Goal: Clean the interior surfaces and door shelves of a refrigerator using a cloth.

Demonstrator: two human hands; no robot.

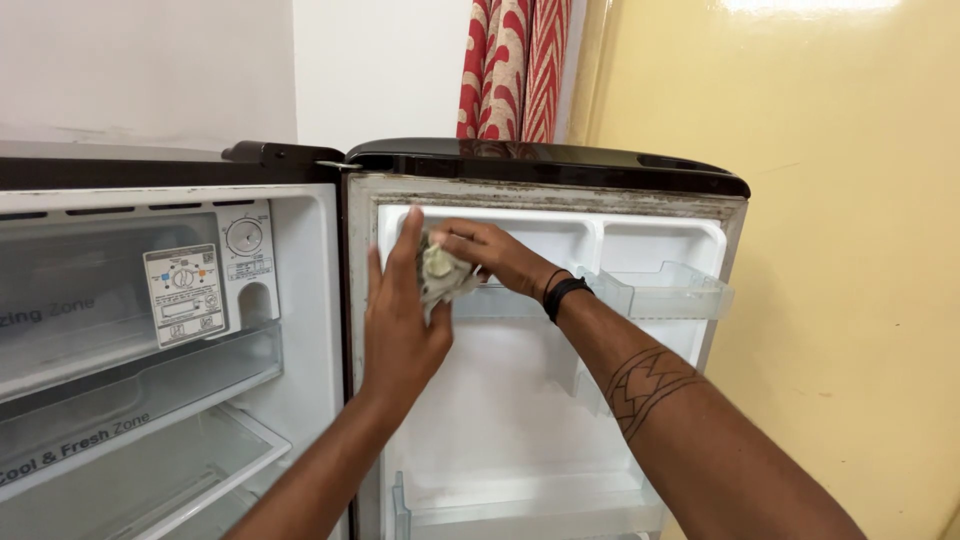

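A rectangular label (184,293) with small diagrams, pale with touches of orange and blue, sits on the inner back panel of the open fridge (150,330), at about nine o'clock from the hands. Just above it, at one o'clock from the label, is a round white dial (244,237). Grey lettering runs along the fronts of two clear shelves below.

A crumpled pale cloth (441,276) is pressed against the upper left part of the inside of the fridge door (520,400). The right hand (493,256) comes in from four o'clock and pinches the cloth with bent fingers, a black band on its wrist. The left hand (401,318) rises from six o'clock, palm flat on the door's edge, fingers together and pointing to twelve, with the cloth just beside them at two o'clock.

A clear door shelf (668,291) at three o'clock from the cloth shows nothing inside. A lower door bin (520,500) at six o'clock also looks bare. A red and cream curtain (515,68) hangs at twelve o'clock, beside a yellow wall (850,250).
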